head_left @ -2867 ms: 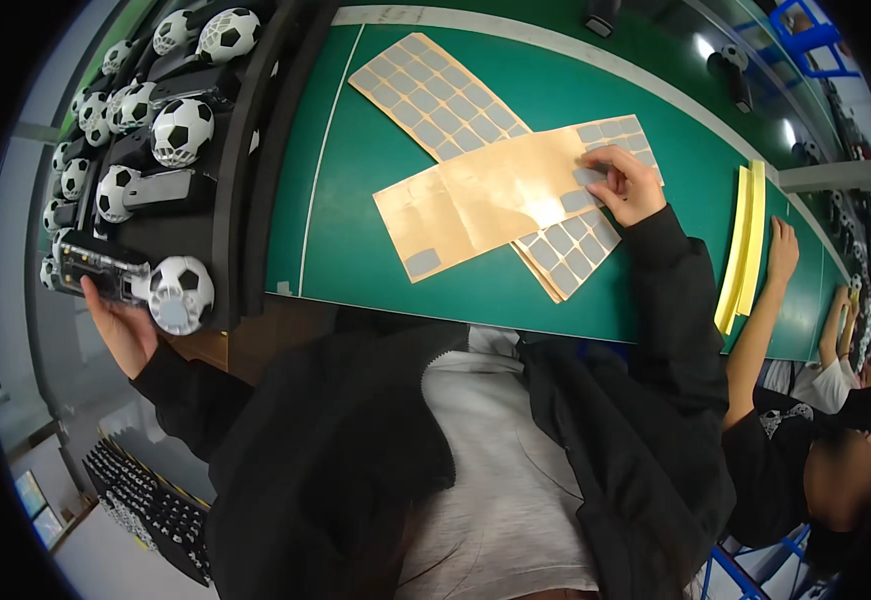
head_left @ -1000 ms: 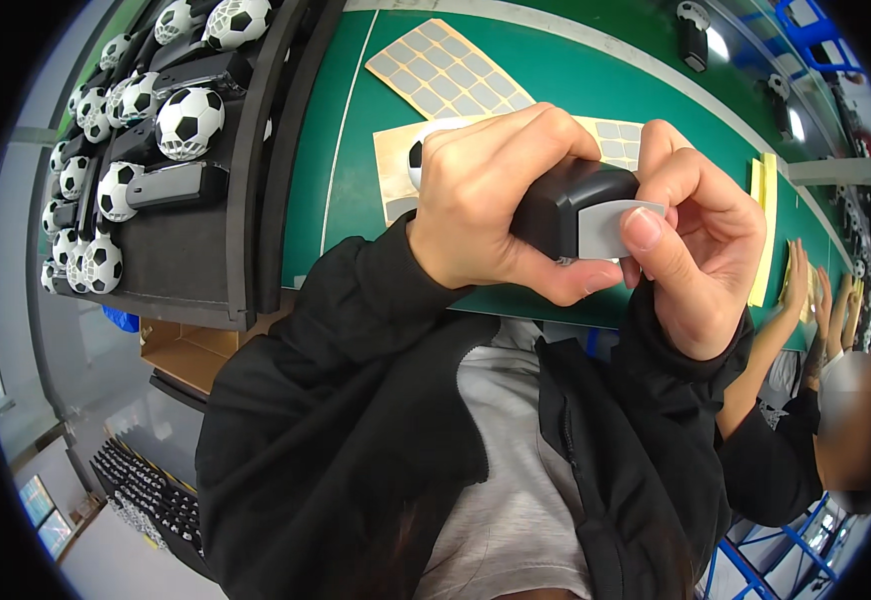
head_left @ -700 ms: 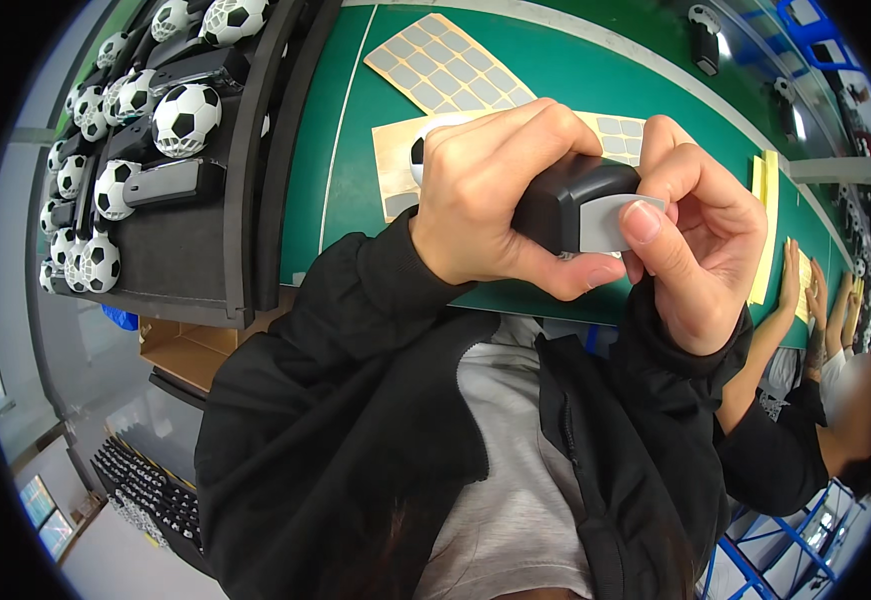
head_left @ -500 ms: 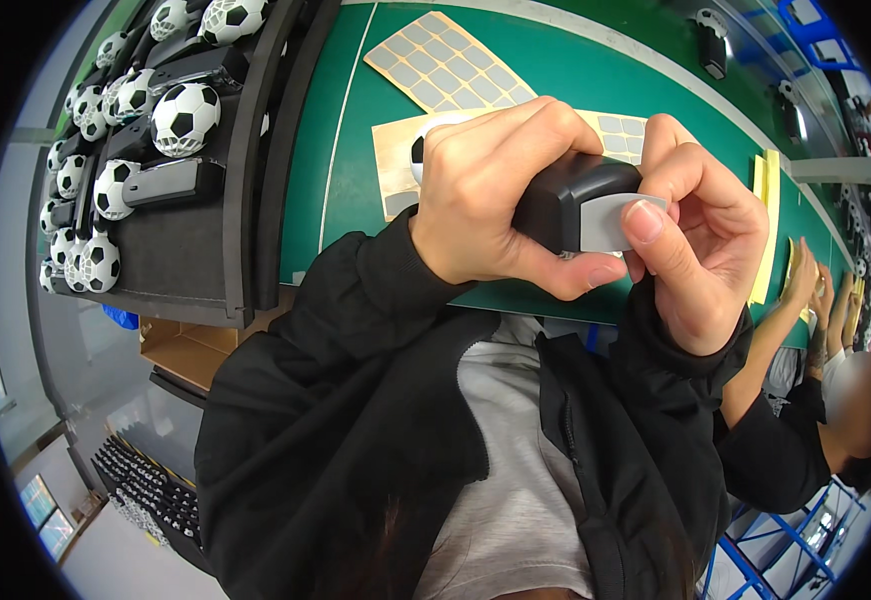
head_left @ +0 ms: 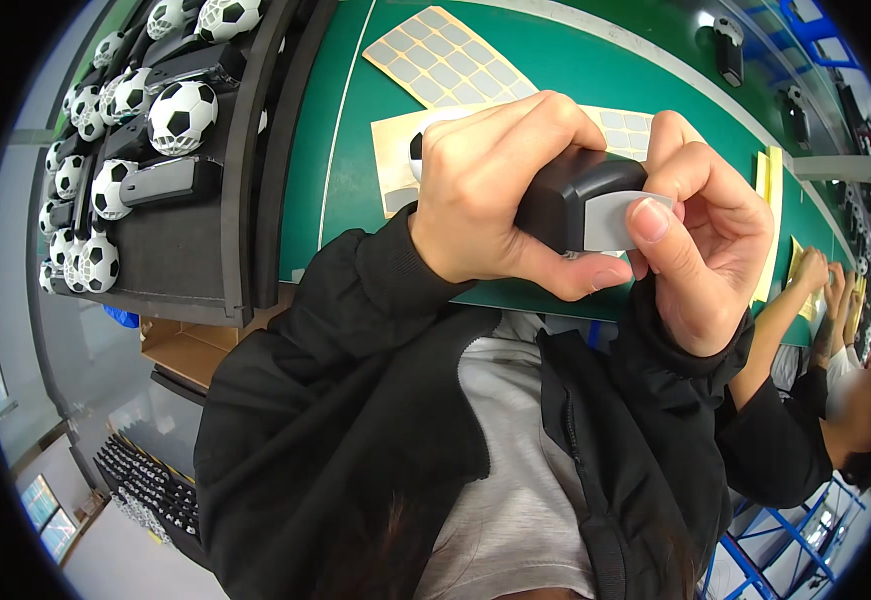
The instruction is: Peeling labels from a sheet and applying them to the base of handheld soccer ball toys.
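Observation:
My left hand (head_left: 501,190) grips a black boxy item with a football-patterned ball on its far end (head_left: 566,205), held up close over the green table. My right hand (head_left: 701,245) pinches a small grey sticker (head_left: 611,220) against the black item's end face, thumb on top of it. Behind my hands lie two tan backing sheets (head_left: 451,65) of grey square stickers on the green mat (head_left: 346,150); the nearer sheet is partly hidden by my hands.
A black foam tray (head_left: 171,200) at the left holds several more football-and-black-block items. Yellow sheets (head_left: 768,180) lie at the right of the mat. Another person's hands (head_left: 826,275) work at the far right. A cardboard box (head_left: 191,350) sits under the table edge.
Earlier my left hand reached to the tray and my right touched the sticker sheet. Since a second ago both hands stay together on the black item, with only slight shifts.

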